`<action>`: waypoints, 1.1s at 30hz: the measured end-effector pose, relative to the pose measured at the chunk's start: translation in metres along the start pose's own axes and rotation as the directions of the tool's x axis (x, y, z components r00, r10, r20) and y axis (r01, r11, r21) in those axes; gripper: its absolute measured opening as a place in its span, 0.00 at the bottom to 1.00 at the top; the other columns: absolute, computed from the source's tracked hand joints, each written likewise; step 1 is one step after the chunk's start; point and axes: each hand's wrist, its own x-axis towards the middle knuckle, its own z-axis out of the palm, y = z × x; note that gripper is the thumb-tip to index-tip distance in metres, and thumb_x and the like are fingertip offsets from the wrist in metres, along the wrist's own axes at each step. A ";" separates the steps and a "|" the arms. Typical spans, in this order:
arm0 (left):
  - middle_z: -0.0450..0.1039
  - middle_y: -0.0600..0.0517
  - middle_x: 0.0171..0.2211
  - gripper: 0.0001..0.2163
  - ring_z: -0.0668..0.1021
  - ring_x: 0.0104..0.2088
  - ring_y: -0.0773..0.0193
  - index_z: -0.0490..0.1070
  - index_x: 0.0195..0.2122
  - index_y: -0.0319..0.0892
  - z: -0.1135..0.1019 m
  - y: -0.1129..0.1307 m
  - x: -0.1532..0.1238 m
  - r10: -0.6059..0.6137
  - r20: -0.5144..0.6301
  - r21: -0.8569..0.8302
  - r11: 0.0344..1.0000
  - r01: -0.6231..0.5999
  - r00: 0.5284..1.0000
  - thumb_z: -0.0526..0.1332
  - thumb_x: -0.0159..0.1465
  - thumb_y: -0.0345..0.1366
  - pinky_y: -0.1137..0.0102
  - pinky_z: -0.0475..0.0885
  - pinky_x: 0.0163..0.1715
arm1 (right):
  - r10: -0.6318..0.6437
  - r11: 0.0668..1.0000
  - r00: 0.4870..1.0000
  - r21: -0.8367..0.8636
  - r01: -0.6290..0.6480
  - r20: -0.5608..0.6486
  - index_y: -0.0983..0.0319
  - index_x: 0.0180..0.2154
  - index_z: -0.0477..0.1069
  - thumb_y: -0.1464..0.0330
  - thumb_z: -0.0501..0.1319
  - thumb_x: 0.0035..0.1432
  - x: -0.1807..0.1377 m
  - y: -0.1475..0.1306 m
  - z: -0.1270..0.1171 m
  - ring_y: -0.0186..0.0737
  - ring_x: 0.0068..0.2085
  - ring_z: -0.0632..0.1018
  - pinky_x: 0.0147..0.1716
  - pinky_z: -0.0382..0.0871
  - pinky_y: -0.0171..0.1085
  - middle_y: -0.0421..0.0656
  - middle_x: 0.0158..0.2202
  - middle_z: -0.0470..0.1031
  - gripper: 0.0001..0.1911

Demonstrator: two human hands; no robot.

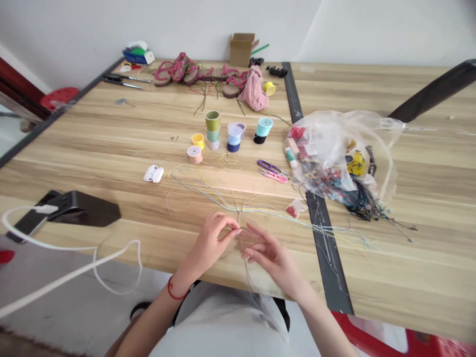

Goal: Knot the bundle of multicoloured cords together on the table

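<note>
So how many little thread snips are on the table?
2: a purple-handled pair and a pink-handled pair, lying together just left of the plastic bag. More could be hidden inside the bag.

1. We count two hands: one left hand and one right hand.
2. We find one bunch of fine threads.
3. We count three stacks of thread spools and two single spools.
4. We see two thread snips.
5. We count two long metal tools, too small for us to name.
6. We find one plastic bag, one cardboard box, one white earbud case and one red wrist cord.
</note>
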 end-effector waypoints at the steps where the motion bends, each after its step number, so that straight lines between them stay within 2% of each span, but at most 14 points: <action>1: 0.73 0.54 0.34 0.02 0.75 0.39 0.63 0.70 0.36 0.44 0.001 0.000 -0.001 0.007 -0.004 0.001 1.000 -0.007 1.000 0.62 0.67 0.32 0.69 0.68 0.44 | 0.030 0.994 0.999 0.108 -0.033 0.027 0.55 0.58 0.64 0.57 0.63 0.60 0.001 -0.001 0.003 0.40 0.36 0.82 0.36 0.80 0.43 0.47 0.47 0.77 0.26; 3: 0.74 0.54 0.34 0.02 0.76 0.38 0.63 0.70 0.36 0.44 0.001 -0.002 -0.002 0.019 -0.016 0.009 1.000 -0.019 1.000 0.62 0.68 0.32 0.69 0.68 0.43 | 0.061 0.977 0.997 0.204 -0.068 0.042 0.57 0.52 0.69 0.56 0.65 0.58 0.003 -0.003 0.004 0.41 0.35 0.82 0.35 0.80 0.42 0.44 0.40 0.79 0.23; 5: 0.75 0.54 0.34 0.02 0.76 0.38 0.63 0.70 0.37 0.44 0.000 -0.006 -0.004 0.028 -0.035 0.034 0.999 -0.027 0.999 0.62 0.68 0.32 0.68 0.67 0.43 | 0.063 0.986 0.998 0.158 -0.060 -0.018 0.58 0.47 0.73 0.57 0.67 0.57 0.003 -0.006 -0.001 0.41 0.35 0.82 0.37 0.79 0.41 0.43 0.34 0.79 0.19; 7: 0.75 0.55 0.34 0.02 0.76 0.38 0.63 0.70 0.37 0.44 -0.001 -0.012 -0.006 0.034 -0.056 0.071 0.997 -0.030 0.998 0.62 0.68 0.32 0.68 0.67 0.44 | 0.022 0.999 0.990 0.028 -0.018 -0.142 0.58 0.43 0.75 0.57 0.66 0.57 0.002 -0.009 -0.011 0.41 0.37 0.82 0.40 0.79 0.41 0.44 0.35 0.80 0.16; 10: 0.75 0.55 0.34 0.02 0.75 0.38 0.63 0.70 0.37 0.44 -0.003 -0.019 -0.008 0.024 -0.069 0.115 0.993 -0.016 0.997 0.62 0.67 0.32 0.68 0.66 0.44 | -0.123 0.969 0.940 -0.242 0.045 -0.318 0.58 0.40 0.76 0.58 0.64 0.59 -0.002 -0.011 -0.029 0.43 0.40 0.82 0.43 0.78 0.43 0.45 0.39 0.81 0.11; 13: 0.76 0.54 0.34 0.02 0.75 0.38 0.62 0.71 0.38 0.44 -0.005 -0.023 -0.010 0.023 -0.048 0.149 0.989 -0.016 0.999 0.63 0.67 0.32 0.67 0.66 0.43 | -0.258 0.891 0.886 -0.450 0.064 -0.385 0.57 0.41 0.76 0.61 0.62 0.62 -0.006 -0.012 -0.040 0.42 0.41 0.81 0.44 0.76 0.43 0.45 0.41 0.80 0.09; 15: 0.75 0.54 0.34 0.02 0.74 0.38 0.62 0.71 0.38 0.44 -0.006 -0.024 -0.011 0.036 -0.020 0.189 0.981 -0.031 0.999 0.63 0.67 0.31 0.67 0.66 0.43 | -0.301 0.863 0.876 -0.499 0.082 -0.377 0.57 0.42 0.75 0.63 0.61 0.63 -0.008 -0.013 -0.040 0.41 0.41 0.80 0.44 0.75 0.41 0.44 0.41 0.80 0.08; 21: 0.74 0.54 0.34 0.02 0.73 0.41 0.61 0.72 0.37 0.44 -0.007 -0.025 -0.017 0.069 0.024 0.305 0.949 -0.073 0.997 0.62 0.67 0.30 0.65 0.65 0.46 | -0.263 0.886 0.957 -0.424 0.189 -0.123 0.59 0.38 0.72 0.65 0.58 0.65 -0.003 -0.013 -0.011 0.38 0.37 0.78 0.38 0.73 0.36 0.42 0.35 0.77 0.05; 24: 0.75 0.53 0.34 0.02 0.73 0.41 0.60 0.72 0.38 0.43 -0.007 -0.025 -0.020 0.084 0.018 0.335 0.938 -0.085 0.996 0.61 0.68 0.30 0.65 0.65 0.46 | -0.220 0.907 0.973 -0.383 0.177 -0.070 0.59 0.35 0.70 0.66 0.58 0.65 0.004 -0.008 0.004 0.37 0.35 0.77 0.36 0.72 0.36 0.41 0.32 0.74 0.06; 28: 0.75 0.53 0.34 0.03 0.73 0.42 0.60 0.72 0.38 0.43 -0.009 -0.024 -0.021 0.100 0.005 0.369 0.925 -0.095 0.995 0.60 0.68 0.31 0.64 0.65 0.46 | -0.196 0.933 0.978 -0.319 0.165 -0.068 0.59 0.36 0.67 0.66 0.58 0.65 0.011 -0.005 0.009 0.38 0.38 0.77 0.37 0.73 0.37 0.44 0.37 0.73 0.04; 31: 0.75 0.53 0.34 0.03 0.73 0.41 0.60 0.71 0.37 0.43 -0.011 -0.024 -0.022 0.098 -0.010 0.402 0.912 -0.086 0.995 0.59 0.69 0.31 0.64 0.66 0.45 | -0.208 0.940 0.968 -0.303 0.159 -0.139 0.59 0.37 0.66 0.65 0.58 0.65 0.014 -0.004 0.003 0.39 0.43 0.77 0.39 0.75 0.38 0.47 0.46 0.72 0.04; 33: 0.75 0.53 0.33 0.04 0.73 0.41 0.59 0.71 0.37 0.44 -0.014 -0.026 -0.022 0.085 -0.021 0.435 0.898 -0.067 0.996 0.59 0.69 0.31 0.64 0.66 0.44 | -0.215 0.935 0.955 -0.324 0.143 -0.202 0.58 0.37 0.66 0.65 0.59 0.65 0.013 -0.004 -0.003 0.39 0.43 0.78 0.38 0.76 0.38 0.48 0.48 0.71 0.05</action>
